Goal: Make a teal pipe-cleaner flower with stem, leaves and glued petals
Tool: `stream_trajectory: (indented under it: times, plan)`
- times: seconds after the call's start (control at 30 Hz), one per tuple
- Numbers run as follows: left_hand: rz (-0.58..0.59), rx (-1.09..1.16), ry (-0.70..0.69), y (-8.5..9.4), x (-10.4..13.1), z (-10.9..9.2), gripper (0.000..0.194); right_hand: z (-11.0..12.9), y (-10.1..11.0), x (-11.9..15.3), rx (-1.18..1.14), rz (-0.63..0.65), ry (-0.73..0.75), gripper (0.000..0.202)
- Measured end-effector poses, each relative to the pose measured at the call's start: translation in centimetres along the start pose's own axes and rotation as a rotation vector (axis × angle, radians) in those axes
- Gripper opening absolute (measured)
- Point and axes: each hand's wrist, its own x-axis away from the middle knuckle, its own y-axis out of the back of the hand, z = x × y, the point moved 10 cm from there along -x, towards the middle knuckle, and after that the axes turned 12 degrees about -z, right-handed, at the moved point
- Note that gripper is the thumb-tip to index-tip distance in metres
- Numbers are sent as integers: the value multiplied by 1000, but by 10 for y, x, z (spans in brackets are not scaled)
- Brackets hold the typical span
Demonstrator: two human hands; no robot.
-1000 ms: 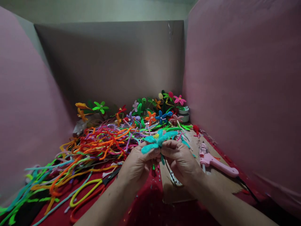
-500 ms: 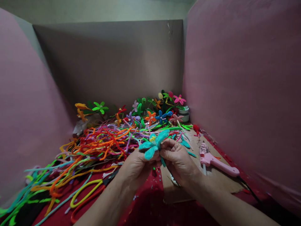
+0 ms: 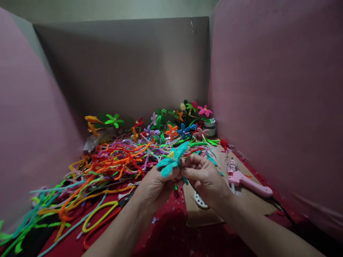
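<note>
A turquoise fuzzy flower (image 3: 171, 161) with a yellow centre is held up in the middle of the view, tilted to the left. My left hand (image 3: 158, 184) is closed on its base from below, with the thumb under the petals. Fingers and thumb of my right hand (image 3: 202, 175) pinch just behind the petals, where a short turquoise piece points down. Part of the flower's base is hidden by the fingers.
Coloured fuzzy stems (image 3: 118, 160) are heaped at the left, beside scissors with a yellow handle (image 3: 100, 214). Finished flowers (image 3: 171, 131) stand behind. A pink glue gun (image 3: 248, 184) and a white holed piece (image 3: 200, 200) lie on cardboard (image 3: 193, 214) at the right.
The turquoise flower has turned and tilted further left in my hands, its petals shifting slightly. My right hand has shifted a little, and more of the white holed piece shows.
</note>
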Motion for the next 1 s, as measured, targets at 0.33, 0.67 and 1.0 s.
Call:
stream_trajectory:
  times: [0.33, 0.67, 1.0]
  plan:
    - [-71, -22, -86, 1, 1, -19, 17, 20, -12, 1, 385, 106, 105, 15]
    - [-48, -6, -142, 31, -9, -42, 13, 67, 45, 5, 994, -89, 400, 9]
    - [-86, 27, -17, 40, -16, -14, 14, 3, 45, 50, 1714, 327, 535, 38]
